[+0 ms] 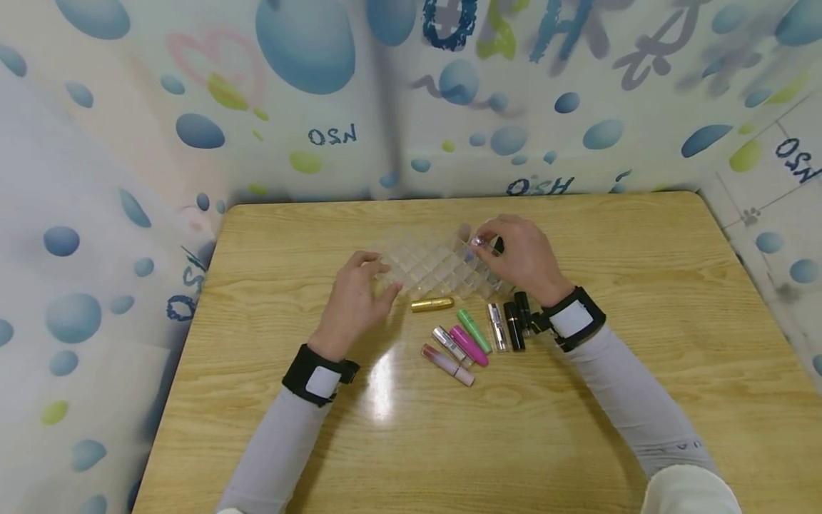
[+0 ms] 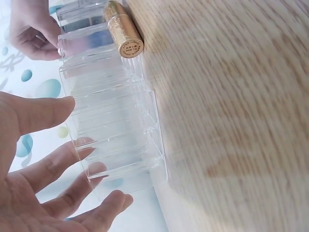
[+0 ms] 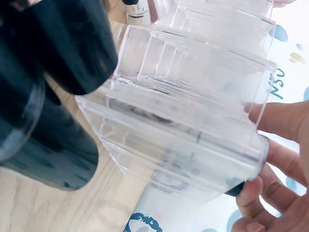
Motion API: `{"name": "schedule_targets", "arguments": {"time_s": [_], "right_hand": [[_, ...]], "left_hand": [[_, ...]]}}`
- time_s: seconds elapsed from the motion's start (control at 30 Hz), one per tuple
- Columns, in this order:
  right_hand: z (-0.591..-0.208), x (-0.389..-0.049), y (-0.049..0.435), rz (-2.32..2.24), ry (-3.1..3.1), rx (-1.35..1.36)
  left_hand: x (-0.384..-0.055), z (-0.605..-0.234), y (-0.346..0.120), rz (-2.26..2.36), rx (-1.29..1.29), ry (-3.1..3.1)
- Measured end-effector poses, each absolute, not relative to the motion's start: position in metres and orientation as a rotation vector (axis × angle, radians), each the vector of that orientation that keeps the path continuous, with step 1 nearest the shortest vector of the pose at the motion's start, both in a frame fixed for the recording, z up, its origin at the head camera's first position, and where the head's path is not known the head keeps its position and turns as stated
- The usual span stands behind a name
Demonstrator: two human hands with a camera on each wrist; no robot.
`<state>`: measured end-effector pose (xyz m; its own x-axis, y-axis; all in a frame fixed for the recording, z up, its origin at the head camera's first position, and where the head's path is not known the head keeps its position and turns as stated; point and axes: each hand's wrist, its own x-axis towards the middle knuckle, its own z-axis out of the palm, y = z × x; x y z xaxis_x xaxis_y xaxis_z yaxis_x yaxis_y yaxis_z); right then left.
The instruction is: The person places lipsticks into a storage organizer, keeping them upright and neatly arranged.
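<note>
A clear plastic lipstick organizer point(image 1: 424, 264) with diamond-shaped compartments stands toward the back of the table. My left hand point(image 1: 359, 303) is at its left end, fingers spread and loose; in the left wrist view the thumb and fingertips touch the organizer's rim point(image 2: 67, 79). Over the back right corner, my right hand point(image 1: 523, 257) pinches the shiny pinkish top of a lipstick tube point(image 1: 478, 242). Much of that tube is hidden by the fingers. Beside it, a black-ended tube point(image 3: 235, 187) stands in the organizer. A gold lipstick point(image 1: 432, 305) lies along the front edge.
In front of the organizer lie a green tube point(image 1: 474, 330), a magenta tube point(image 1: 469, 346), a silver tube point(image 1: 449, 344) and a pink lip gloss point(image 1: 447, 365). A clear-and-silver tube point(image 1: 497, 327) and two black tubes point(image 1: 514, 326) lie near my right wrist. A patterned wall covering point(image 1: 359, 164) borders the table's back.
</note>
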<state>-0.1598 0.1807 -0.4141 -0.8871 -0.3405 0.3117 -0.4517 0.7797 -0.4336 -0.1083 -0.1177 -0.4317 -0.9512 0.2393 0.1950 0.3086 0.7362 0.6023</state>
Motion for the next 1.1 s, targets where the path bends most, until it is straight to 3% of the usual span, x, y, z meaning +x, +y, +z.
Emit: {"name": "schedule_targets", "arguments": {"time_s": [0.4,0.83,1.1], "right_hand": [[-0.399,-0.148,0.18,0.785,-2.711,0.689],[-0.391,-0.085,0.157,0.866,-2.795,1.051],[-0.396,-0.051,0.146,0.857,-2.952,1.236]], "left_hand": [[-0.105,-0.426,-0.12,-0.902,-0.522,-2.842],[-0.084,-0.418,-0.12,-0.839,-0.582,-2.695],[-0.063,-0.414,-0.11,-0.921,-0.828,-2.763]]}}
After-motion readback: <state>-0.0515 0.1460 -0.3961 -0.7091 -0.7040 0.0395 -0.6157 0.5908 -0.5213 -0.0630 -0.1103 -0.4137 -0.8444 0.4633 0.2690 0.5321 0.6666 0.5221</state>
